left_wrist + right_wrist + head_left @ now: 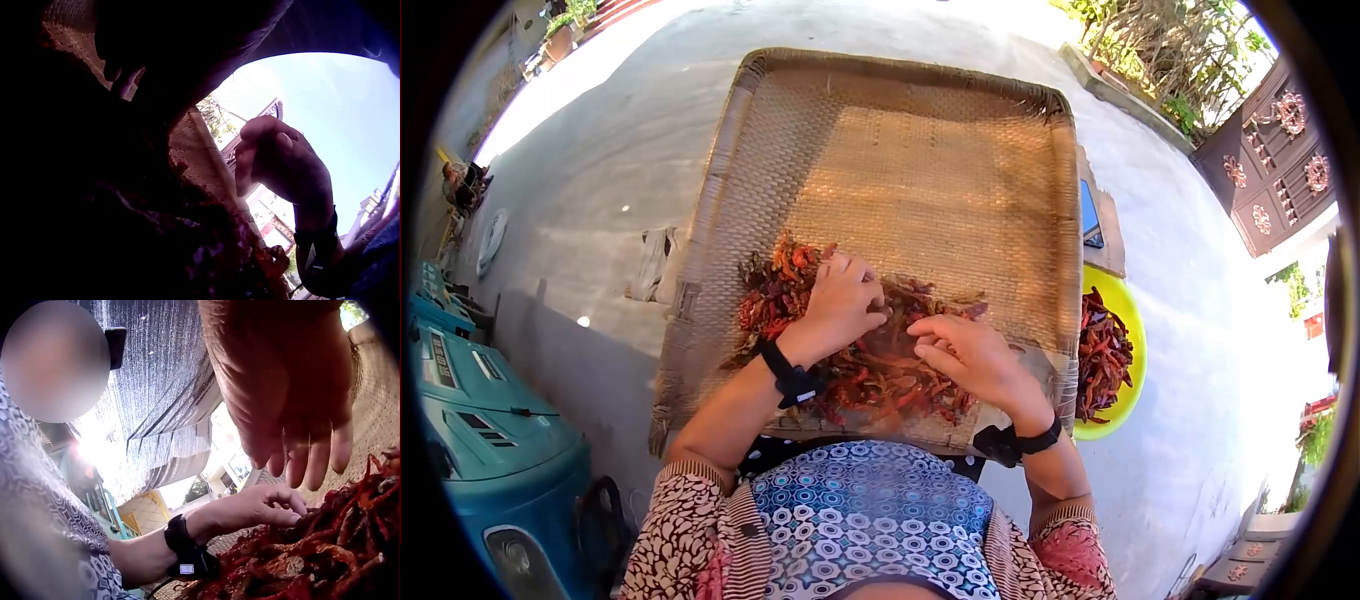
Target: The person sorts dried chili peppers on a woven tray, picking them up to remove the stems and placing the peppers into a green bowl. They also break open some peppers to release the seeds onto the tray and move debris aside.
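Dried red chili peppers lie in a loose heap across the near part of a large woven tray. My left hand is over the heap's left side, its bent fingers reaching down to the chilies. In the right wrist view, the left hand has its thumb and fingertips right at the top of the heap. My right hand hovers over the right side of the heap, with nothing showing in its fingers. Those fingers hang loosely downward in the right wrist view. Much of the left wrist view is dark.
Against the tray's right side stands a yellow basin holding more dried chilies. A phone lies on cardboard just beyond it. To the left are a teal machine and a folded cloth on the concrete floor.
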A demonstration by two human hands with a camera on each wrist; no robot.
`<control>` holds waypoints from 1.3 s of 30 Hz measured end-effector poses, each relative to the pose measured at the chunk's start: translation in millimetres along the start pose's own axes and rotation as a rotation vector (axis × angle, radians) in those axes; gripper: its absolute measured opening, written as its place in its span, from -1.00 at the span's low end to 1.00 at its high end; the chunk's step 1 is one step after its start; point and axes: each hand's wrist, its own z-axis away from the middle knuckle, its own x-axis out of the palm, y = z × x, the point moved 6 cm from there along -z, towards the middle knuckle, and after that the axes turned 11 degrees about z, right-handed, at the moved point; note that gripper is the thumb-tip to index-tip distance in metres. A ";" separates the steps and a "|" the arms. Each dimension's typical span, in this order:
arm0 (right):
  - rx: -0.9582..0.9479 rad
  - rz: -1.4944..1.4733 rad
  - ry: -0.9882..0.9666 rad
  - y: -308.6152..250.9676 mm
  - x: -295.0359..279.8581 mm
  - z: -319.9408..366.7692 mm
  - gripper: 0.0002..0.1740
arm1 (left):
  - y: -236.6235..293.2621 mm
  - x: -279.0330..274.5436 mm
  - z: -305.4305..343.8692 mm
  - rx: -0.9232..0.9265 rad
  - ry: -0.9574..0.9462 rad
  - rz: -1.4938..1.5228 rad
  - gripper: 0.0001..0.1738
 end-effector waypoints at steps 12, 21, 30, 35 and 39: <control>0.209 0.012 0.123 -1.5 11.8 4.1 -0.80 | 45.8 -17.3 29.3 -0.108 -0.006 0.845 -0.84; 0.394 -0.460 0.442 29.6 -56.7 99.8 -0.86 | 23.0 -24.6 50.4 -0.097 -0.053 0.463 -0.85; 0.066 -1.701 1.011 111.0 -62.5 163.6 -0.64 | 27.5 17.2 54.2 0.013 -0.206 0.126 -0.81; 0.295 -1.021 0.610 71.5 -11.0 117.8 -0.70 | 36.8 8.8 50.8 0.004 -0.115 0.096 -0.90; 0.298 -0.489 0.278 27.0 22.5 76.2 -0.73 | 54.8 -2.9 54.0 0.055 -0.037 0.198 -0.89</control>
